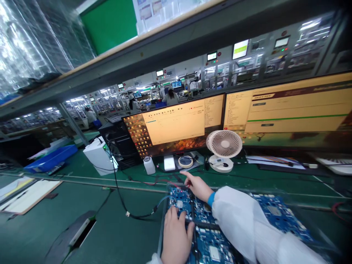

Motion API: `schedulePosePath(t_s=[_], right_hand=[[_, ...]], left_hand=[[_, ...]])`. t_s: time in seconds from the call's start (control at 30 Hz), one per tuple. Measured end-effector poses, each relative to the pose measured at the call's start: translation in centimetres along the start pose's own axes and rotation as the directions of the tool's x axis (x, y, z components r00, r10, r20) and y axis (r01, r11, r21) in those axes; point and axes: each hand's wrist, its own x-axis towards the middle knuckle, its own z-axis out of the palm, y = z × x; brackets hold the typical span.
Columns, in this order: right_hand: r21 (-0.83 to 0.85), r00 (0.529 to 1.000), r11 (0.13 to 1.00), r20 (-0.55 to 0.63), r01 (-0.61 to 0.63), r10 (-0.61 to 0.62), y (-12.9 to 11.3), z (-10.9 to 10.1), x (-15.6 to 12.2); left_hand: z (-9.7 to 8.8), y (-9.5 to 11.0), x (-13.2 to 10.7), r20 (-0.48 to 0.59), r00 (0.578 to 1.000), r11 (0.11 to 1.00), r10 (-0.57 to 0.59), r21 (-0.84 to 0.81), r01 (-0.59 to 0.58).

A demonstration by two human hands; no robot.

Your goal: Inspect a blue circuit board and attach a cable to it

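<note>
Lying at bottom centre of frame on green tabletop (82, 220): tray of blue circuit boards (209, 249); left hand (176, 234) pressing flat, fingers spread, gripping nothing, on near board; right hand (198, 186) resting at tray's far edge, forefinger extended, holding nothing; desk fan (224, 148) standing behind.

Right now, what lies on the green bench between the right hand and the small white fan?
In the head view, only bare green mat separates the right hand from the fan.

Loose white coat sleeve (242, 220) with a blue inner cuff (211, 199), bare hands.
</note>
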Motion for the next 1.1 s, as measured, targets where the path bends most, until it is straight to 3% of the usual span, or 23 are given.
schedulePosePath(t_s=[0.17, 0.47, 0.77, 0.83, 0.93, 1.03, 1.1], right_hand=[[-0.089, 0.994, 0.994, 0.099, 0.056, -0.047, 0.3, -0.2, 0.1], [-0.212, 0.982, 0.972, 0.178, 0.098, -0.06, 0.1, -0.4, 0.0], [-0.346, 0.976, 0.931, 0.212, 0.12, -0.047, -2.4, 0.5, 0.0], [-0.372, 0.979, 0.923, 0.204, 0.101, -0.025, -2.8, 0.4, -0.1], [-0.402, 0.979, 0.911, 0.204, 0.09, -0.007, -3.2, -0.2, -0.4], [-0.409, 0.972, 0.905, 0.233, 0.118, -0.022, -3.5, -0.8, -0.8], [-0.401, 0.969, 0.906, 0.243, 0.133, -0.035, -3.7, -1.1, -1.0]], left_hand=[[0.1, 0.0, 0.0, -0.021, 1.0, 1.0, 0.006, -0.008, -0.006], [0.1, 0.0, -0.2, -0.046, 0.999, 0.999, 0.007, -0.032, -0.008], [0.4, 0.3, -0.4, -0.05, 0.999, 0.999, 0.01, -0.047, -0.012], [-0.5, 0.3, -0.6, -0.034, 0.999, 0.996, 0.03, -0.081, -0.033], [-3.6, -1.3, -0.5, -0.07, 0.992, 0.965, 0.103, -0.233, -0.116], [-6.9, -5.0, 0.7, -0.284, 0.958, 0.956, -0.032, -0.288, -0.053], [-8.2, -7.8, 2.1, -0.216, 0.975, 0.974, -0.052, -0.228, 0.002]])
